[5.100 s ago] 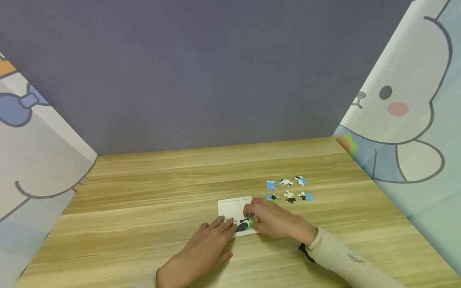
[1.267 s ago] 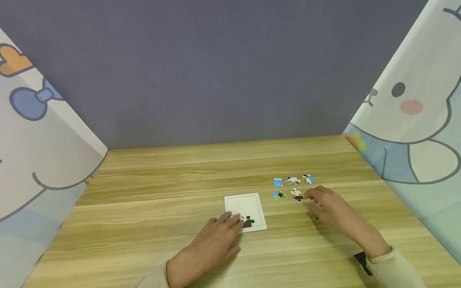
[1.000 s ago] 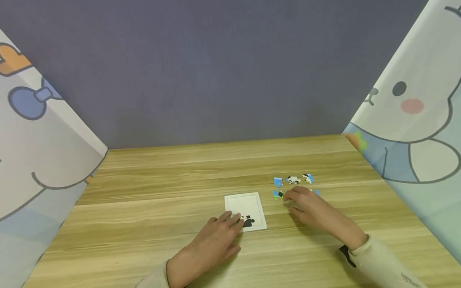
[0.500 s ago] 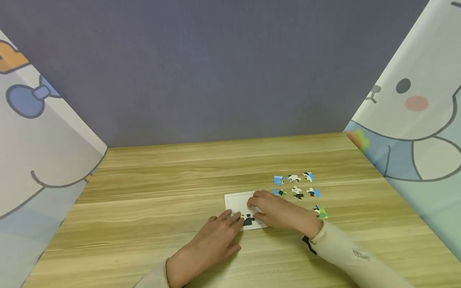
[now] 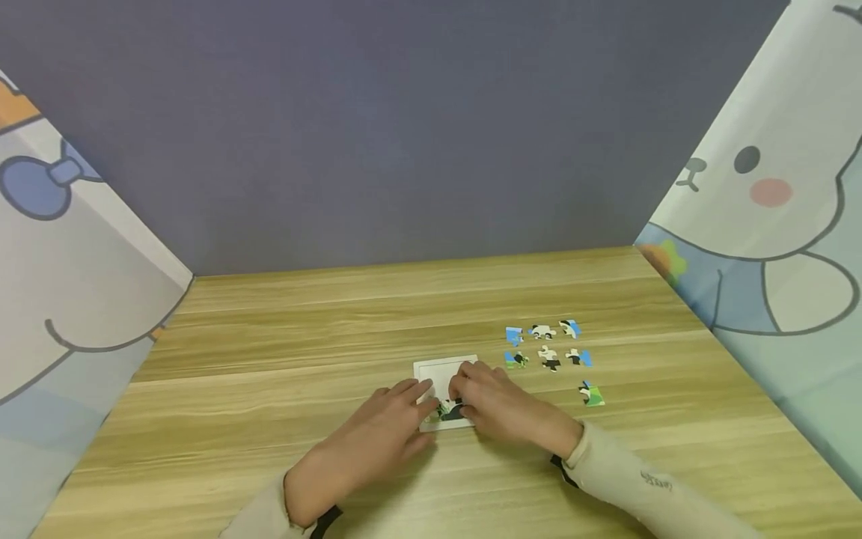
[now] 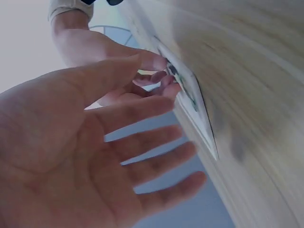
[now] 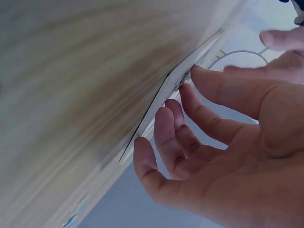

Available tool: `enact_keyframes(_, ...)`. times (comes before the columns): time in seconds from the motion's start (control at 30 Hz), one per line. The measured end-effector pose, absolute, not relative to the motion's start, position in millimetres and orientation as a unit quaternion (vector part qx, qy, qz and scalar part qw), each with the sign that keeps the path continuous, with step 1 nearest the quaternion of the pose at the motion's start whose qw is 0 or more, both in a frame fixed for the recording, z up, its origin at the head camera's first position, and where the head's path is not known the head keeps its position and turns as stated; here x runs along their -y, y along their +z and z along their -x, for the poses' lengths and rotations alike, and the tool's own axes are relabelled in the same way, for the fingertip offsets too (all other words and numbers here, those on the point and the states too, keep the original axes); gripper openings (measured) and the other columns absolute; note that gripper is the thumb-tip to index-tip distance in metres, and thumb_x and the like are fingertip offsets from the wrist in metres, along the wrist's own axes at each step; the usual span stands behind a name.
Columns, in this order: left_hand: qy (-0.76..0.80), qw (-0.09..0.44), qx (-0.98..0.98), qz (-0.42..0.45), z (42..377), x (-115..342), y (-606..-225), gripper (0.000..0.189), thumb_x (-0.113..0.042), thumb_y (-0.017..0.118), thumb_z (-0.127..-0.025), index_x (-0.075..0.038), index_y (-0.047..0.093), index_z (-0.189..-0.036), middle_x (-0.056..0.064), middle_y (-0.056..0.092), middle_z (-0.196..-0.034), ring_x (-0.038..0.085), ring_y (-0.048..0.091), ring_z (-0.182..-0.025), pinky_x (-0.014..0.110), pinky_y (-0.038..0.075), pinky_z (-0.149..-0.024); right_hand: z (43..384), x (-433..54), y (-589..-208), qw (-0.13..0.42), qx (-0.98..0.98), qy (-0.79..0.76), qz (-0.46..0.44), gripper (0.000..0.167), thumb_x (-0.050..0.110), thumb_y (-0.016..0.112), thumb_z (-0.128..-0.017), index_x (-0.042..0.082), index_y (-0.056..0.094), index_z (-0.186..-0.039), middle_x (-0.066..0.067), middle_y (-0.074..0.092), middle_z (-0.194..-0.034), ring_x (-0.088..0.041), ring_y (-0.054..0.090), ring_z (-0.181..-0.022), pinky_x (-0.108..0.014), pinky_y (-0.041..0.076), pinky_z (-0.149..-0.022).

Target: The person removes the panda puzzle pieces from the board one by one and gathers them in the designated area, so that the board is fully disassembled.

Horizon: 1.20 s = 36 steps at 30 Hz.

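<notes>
A square white puzzle tray (image 5: pixel 436 372) lies on the wooden table, with dark and green panda puzzle pieces along its near side. My right hand (image 5: pixel 501 404) reaches over it from the right, thumb and index finger pinching a black-and-white puzzle piece (image 5: pixel 453 411); the fingers partly cover it. In the right wrist view the other fingers of the right hand (image 7: pixel 209 128) are bent beside the tray. My left hand (image 5: pixel 373 430) is at the tray's left edge. Its fingers are straight and spread in the left wrist view, holding nothing (image 6: pixel 147 147).
Right of the tray lie several loose puzzle pieces in two rows, among them a panda-face piece (image 5: pixel 542 332) and a white-and-black piece (image 5: pixel 548 358). A green puzzle piece (image 5: pixel 592 394) lies nearer by itself. A dark grey panel (image 5: pixel 404 150) stands behind the table.
The green piece went from the tray to the table at the right. My right hand then came back left to the tray and the black piece. My left hand has drawn slightly leftward.
</notes>
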<state>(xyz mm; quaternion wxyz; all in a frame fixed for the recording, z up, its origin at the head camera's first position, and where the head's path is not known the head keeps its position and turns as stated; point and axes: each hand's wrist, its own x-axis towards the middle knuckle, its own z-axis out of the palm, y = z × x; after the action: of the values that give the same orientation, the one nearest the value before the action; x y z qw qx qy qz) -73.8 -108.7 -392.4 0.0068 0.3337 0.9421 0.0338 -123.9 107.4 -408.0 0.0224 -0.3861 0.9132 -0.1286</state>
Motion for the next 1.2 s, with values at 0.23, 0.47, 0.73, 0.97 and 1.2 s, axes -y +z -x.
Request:
enact_keyframes(0.23, 0.023, 0.017, -0.943, -0.332, 72.1, 108.7, -395.8, 0.041, -0.039, 0.067, -0.095, -0.011, 0.068, -0.125, 0.013, 0.059, -0.138, 0.029, 0.058, -0.123, 0.048, 0.055, -0.087, 126.1, -107.6, -406.5, 0.033, -0.914, -0.132, 0.383, 0.015, 0.007, 0.074, -0.088, 0.012, 0.067, -0.101, 0.002, 0.058, -0.099, -0.016, 0.054, -0.094, -0.037, 0.045, -0.078)
enact_keyframes(0.47, 0.034, 0.012, -0.946, -0.322, 72.0, 105.6, -396.6, 0.042, -0.038, 0.071, -0.092, -0.009, 0.070, -0.122, 0.015, 0.060, -0.135, 0.032, 0.060, -0.120, 0.049, 0.056, -0.085, 128.0, -104.3, -408.9, 0.019, -0.910, -0.152, 0.386, 0.012, 0.012, 0.076, -0.087, 0.009, 0.068, -0.095, 0.001, 0.061, -0.088, -0.013, 0.056, -0.080, -0.029, 0.049, -0.070)
enact_keyframes(0.73, 0.036, 0.009, -0.946, -0.322, 67.8, 103.8, -398.6, 0.043, -0.038, 0.071, -0.092, -0.006, 0.070, -0.120, 0.012, 0.059, -0.139, 0.031, 0.058, -0.123, 0.050, 0.057, -0.082, 124.6, -101.8, -408.3, 0.056, -0.914, -0.159, 0.368, 0.020, 0.014, 0.076, -0.088, 0.008, 0.067, -0.105, 0.000, 0.060, -0.094, -0.012, 0.054, -0.085, -0.027, 0.049, -0.072)
enact_keyframes(0.97, 0.057, 0.028, -0.944, -0.324, 67.9, 106.4, -399.3, 0.048, -0.037, 0.071, -0.092, -0.003, 0.067, -0.126, 0.014, 0.057, -0.140, 0.036, 0.056, -0.127, 0.055, 0.055, -0.086, 123.4, -102.7, -408.1, 0.055, -0.911, -0.165, 0.374, 0.019, 0.014, 0.075, -0.089, 0.011, 0.067, -0.105, 0.002, 0.057, -0.093, -0.009, 0.049, -0.081, -0.026, 0.047, -0.071)
enact_keyframes(1.2, 0.064, 0.023, -0.941, -0.332, 69.4, 108.5, -399.2, 0.043, -0.036, 0.071, -0.092, -0.004, 0.070, -0.122, 0.014, 0.059, -0.139, 0.034, 0.056, -0.127, 0.051, 0.055, -0.087, 123.5, -103.2, -408.1, 0.033, -0.908, -0.156, 0.387, 0.022, 0.013, 0.077, -0.087, 0.014, 0.065, -0.105, 0.002, 0.055, -0.093, -0.010, 0.049, -0.082, -0.026, 0.046, -0.071)
